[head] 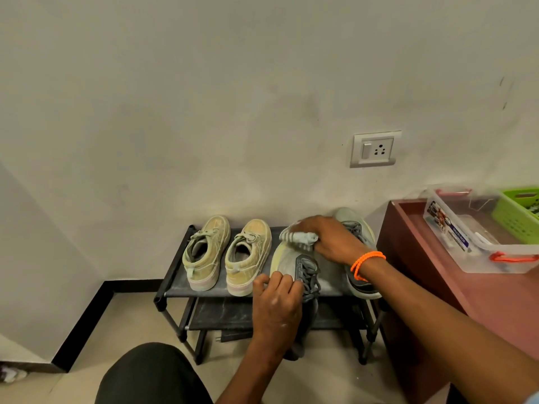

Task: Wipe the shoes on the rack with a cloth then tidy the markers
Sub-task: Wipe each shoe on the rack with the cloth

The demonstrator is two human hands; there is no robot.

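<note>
Wiping under way at the right end of the low black metal shoe rack. Right hand has its fingers curled round a bunched pale grey cloth, pressing it onto the toe of a grey-and-cream laced trainer. Left hand curls round that trainer's near side at the rack's front edge, probably to steady it against the rubbing. Its mate, a second grey trainer, sits at the rack's far right end, partly under the wrist. Pair of beige canvas sneakers stands toward the left end, heels to the front. Markers not visible (possibly in the clear plastic box on the maroon table beside the rack). Plain wall behind, tiled floor.
</note>
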